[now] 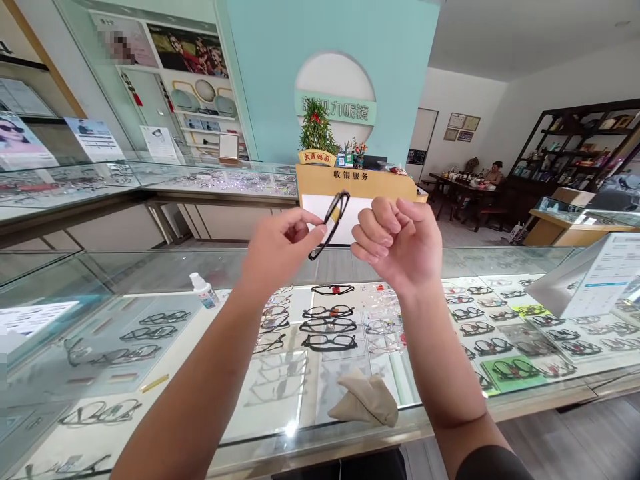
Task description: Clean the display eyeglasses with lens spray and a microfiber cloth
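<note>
My left hand (287, 243) pinches a pair of black-framed eyeglasses (336, 217) between thumb and fingers, held up above the glass display case (280, 427). The frame is turned nearly edge-on to me, and a yellowish patch shows at its lens. To the right, apart from the glasses, my right hand (400, 243) is raised with its fingers curled in toward the palm and nothing visible in them. Below both hands, several dark eyeglasses (329, 325) lie in a column inside the case. A crumpled beige cloth (364, 399) rests on the glass top near the front edge.
A white spray bottle (203, 291) stands at the left on the case. Sign boards (603, 277) stand at the right. More frames (494, 345) fill the case there. Beyond are a wooden cashier counter (357, 180) with a plant, and a seated person (494, 175) at a far table.
</note>
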`<control>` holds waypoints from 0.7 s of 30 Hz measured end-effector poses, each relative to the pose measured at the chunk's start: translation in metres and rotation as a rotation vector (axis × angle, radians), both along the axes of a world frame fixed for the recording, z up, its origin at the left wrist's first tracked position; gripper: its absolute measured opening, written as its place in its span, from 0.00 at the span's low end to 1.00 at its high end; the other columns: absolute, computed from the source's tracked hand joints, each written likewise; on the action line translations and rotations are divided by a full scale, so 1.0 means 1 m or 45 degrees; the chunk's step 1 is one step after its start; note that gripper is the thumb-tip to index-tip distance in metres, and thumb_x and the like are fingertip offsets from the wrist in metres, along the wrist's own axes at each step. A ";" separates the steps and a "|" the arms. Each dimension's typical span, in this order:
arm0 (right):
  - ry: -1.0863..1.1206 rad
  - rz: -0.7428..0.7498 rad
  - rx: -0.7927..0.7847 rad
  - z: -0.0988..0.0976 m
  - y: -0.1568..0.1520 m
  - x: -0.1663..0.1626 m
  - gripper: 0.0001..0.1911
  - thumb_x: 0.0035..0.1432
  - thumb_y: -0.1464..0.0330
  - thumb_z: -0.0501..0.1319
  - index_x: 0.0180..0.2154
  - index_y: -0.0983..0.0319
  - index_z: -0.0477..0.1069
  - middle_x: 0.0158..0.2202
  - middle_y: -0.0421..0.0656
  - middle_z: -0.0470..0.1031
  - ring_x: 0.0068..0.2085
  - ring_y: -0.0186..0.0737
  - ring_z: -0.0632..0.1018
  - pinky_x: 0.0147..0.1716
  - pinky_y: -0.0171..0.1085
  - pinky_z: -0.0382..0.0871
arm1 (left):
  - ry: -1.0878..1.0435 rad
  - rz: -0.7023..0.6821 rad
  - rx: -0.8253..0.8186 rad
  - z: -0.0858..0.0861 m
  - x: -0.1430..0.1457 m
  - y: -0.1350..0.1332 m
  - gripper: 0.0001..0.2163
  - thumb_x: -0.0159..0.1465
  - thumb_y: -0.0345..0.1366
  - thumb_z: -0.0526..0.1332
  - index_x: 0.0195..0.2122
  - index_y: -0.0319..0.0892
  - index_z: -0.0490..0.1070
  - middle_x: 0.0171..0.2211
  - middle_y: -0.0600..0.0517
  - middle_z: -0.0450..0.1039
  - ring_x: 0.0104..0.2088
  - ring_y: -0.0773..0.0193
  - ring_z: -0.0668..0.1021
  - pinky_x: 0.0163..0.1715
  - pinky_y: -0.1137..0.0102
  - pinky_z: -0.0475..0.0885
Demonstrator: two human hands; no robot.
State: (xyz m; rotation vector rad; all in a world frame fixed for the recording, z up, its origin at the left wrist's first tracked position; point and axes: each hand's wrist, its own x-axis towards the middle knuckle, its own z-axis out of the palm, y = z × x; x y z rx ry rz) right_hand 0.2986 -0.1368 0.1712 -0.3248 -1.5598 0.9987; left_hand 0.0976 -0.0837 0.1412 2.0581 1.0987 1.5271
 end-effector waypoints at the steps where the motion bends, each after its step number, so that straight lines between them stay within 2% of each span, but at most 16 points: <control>1: -0.017 -0.019 0.015 -0.001 0.001 0.000 0.34 0.68 0.33 0.50 0.26 0.52 0.48 0.21 0.33 0.49 0.21 0.36 0.54 0.20 0.40 0.62 | -0.122 -0.021 0.051 0.003 -0.001 -0.005 0.07 0.64 0.44 0.70 0.34 0.47 0.80 0.23 0.56 0.62 0.25 0.66 0.63 0.27 0.67 0.58; 3: -0.047 -0.059 0.046 -0.003 0.003 -0.001 0.32 0.68 0.36 0.52 0.27 0.52 0.48 0.22 0.33 0.50 0.22 0.37 0.56 0.20 0.40 0.64 | -0.279 -0.056 0.133 0.007 0.000 -0.016 0.07 0.64 0.42 0.72 0.33 0.46 0.80 0.24 0.56 0.63 0.26 0.66 0.65 0.28 0.67 0.61; 6: -0.037 -0.039 0.045 -0.005 0.006 -0.002 0.25 0.67 0.49 0.59 0.28 0.52 0.48 0.23 0.34 0.53 0.22 0.36 0.58 0.21 0.40 0.64 | -0.368 -0.139 0.226 0.011 0.001 -0.029 0.07 0.63 0.40 0.74 0.33 0.46 0.79 0.27 0.54 0.69 0.29 0.65 0.69 0.30 0.67 0.67; 9: 0.055 0.069 -0.080 -0.006 0.006 -0.005 0.17 0.58 0.62 0.63 0.30 0.54 0.52 0.25 0.34 0.57 0.24 0.34 0.59 0.24 0.39 0.63 | -0.422 -0.268 0.294 0.013 0.001 -0.032 0.08 0.62 0.40 0.75 0.32 0.46 0.79 0.32 0.52 0.75 0.34 0.63 0.75 0.35 0.66 0.72; 12: 0.155 0.083 -0.193 -0.008 0.005 -0.008 0.13 0.49 0.70 0.63 0.32 0.55 0.58 0.28 0.34 0.62 0.26 0.33 0.61 0.28 0.38 0.63 | -0.459 -0.372 0.298 0.012 0.001 -0.030 0.06 0.64 0.38 0.74 0.34 0.46 0.79 0.35 0.52 0.78 0.38 0.62 0.78 0.40 0.65 0.75; 16: 0.140 0.003 -0.174 -0.012 0.008 -0.010 0.15 0.48 0.74 0.65 0.34 0.55 0.61 0.29 0.35 0.67 0.29 0.34 0.62 0.31 0.39 0.61 | -0.461 -0.407 0.254 0.011 0.002 -0.030 0.06 0.64 0.38 0.75 0.34 0.46 0.80 0.37 0.52 0.81 0.40 0.61 0.81 0.44 0.64 0.78; 21: 0.134 -0.024 -0.025 -0.017 0.014 -0.012 0.14 0.53 0.75 0.66 0.34 0.55 0.62 0.30 0.34 0.68 0.29 0.33 0.62 0.32 0.38 0.58 | -0.453 -0.398 0.196 0.011 0.004 -0.032 0.08 0.63 0.40 0.76 0.35 0.45 0.80 0.36 0.52 0.82 0.39 0.60 0.83 0.45 0.62 0.79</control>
